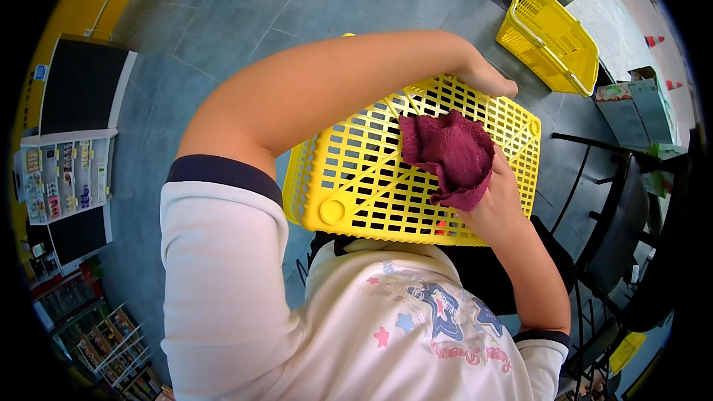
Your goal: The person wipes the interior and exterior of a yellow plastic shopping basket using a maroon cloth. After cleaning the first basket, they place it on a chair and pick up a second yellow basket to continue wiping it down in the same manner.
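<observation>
A yellow plastic shopping basket (356, 208) lies across my lap with its slotted underside facing up. My left arm reaches over it, and my left hand (490, 80) is closed on its far right edge, the fingertips mostly hidden. In my right hand (501, 197) is a crumpled maroon cloth (453, 152), pressed against the slotted bottom right of the middle. The fingers of that hand are partly covered by the cloth.
Another yellow basket (549, 37) with a metal handle stands on the grey tiled floor (297, 0) at the far right. Beside it are a carton (639, 111) and a black chair (613, 223). Display shelves (70, 182) line the left side.
</observation>
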A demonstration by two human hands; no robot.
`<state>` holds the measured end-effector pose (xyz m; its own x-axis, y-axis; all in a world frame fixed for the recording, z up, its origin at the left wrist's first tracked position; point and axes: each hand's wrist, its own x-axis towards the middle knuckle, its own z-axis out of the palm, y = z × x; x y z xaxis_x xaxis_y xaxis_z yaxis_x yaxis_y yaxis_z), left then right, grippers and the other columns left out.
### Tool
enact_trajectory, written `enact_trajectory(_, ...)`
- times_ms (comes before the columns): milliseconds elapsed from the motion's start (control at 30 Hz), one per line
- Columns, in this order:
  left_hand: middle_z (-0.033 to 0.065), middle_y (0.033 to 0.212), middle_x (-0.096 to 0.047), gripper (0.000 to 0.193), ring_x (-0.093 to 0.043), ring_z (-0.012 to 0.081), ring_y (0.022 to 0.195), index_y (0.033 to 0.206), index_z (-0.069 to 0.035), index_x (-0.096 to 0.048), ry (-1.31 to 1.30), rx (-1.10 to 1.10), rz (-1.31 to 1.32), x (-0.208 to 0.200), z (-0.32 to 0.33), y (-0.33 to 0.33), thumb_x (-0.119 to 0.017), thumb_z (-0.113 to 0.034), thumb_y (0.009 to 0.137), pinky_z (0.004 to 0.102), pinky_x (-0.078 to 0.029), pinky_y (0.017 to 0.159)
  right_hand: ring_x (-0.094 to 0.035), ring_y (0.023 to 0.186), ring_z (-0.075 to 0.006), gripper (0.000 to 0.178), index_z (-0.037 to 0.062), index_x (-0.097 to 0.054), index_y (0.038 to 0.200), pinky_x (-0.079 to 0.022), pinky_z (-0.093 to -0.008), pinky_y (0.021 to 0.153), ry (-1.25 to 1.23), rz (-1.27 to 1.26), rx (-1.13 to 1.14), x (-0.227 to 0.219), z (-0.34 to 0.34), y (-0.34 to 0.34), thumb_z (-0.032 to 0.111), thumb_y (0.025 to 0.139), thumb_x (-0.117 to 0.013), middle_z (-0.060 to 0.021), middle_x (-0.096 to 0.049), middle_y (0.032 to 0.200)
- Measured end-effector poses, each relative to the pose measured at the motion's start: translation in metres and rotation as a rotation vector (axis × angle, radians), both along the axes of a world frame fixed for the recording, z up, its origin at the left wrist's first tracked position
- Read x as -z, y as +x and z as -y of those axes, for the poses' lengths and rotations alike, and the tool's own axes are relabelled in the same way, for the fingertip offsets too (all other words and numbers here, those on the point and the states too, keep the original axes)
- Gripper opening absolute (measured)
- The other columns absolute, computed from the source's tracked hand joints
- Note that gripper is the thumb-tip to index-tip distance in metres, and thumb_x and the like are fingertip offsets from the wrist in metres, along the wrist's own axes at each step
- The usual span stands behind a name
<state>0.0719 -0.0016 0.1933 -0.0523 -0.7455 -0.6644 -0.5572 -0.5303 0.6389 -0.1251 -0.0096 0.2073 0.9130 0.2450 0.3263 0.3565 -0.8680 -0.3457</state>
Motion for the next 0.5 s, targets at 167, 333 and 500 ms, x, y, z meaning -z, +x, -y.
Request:
enact_trajectory(167, 0.0129, 0.141, -0.046, 0.068, -0.044, 0.0265, 0.122, 0.136, -0.009, -0.046, -0.038, 0.035, 0.011, -0.002, 0.0, -0.002, -0.02, -0.054, 0.093, 0.0425, -0.028, 0.104, -0.058, 0.106, -0.0288, 0.034, 0.009, -0.066, 0.105, -0.044, -0.0407, 0.095, 0.017, 0.098, 0.006, 0.007, -0.006, 0.009, 0.024, 0.075, -0.073, -0.0081, -0.064, 0.107)
enact_trajectory(333, 0.0135, 0.144, -0.042, 0.069, -0.042, 0.0278, 0.126, 0.138, -0.009, -0.044, -0.017, 0.0, 0.03, -0.011, -0.006, -0.008, -0.021, -0.056, 0.093, 0.0425, -0.026, 0.106, -0.058, 0.105, -0.0284, 0.035, 0.0087, -0.065, 0.105, -0.044, -0.0403, 0.094, 0.061, 0.044, 0.028, 0.0, -0.004, -0.007, 0.024, 0.074, -0.072, -0.0077, -0.064, 0.108)
enact_trajectory(500, 0.0131, 0.146, -0.04, 0.069, -0.039, 0.0282, 0.128, 0.139, -0.011, -0.043, -0.017, 0.003, -0.039, -0.017, -0.01, -0.005, -0.022, -0.057, 0.093, 0.0426, -0.025, 0.107, -0.058, 0.106, -0.028, 0.036, 0.0094, -0.065, 0.106, -0.045, -0.0401, 0.094, 0.018, 0.023, 0.021, 0.003, -0.007, 0.002, 0.026, 0.075, -0.072, -0.0073, -0.064, 0.109)
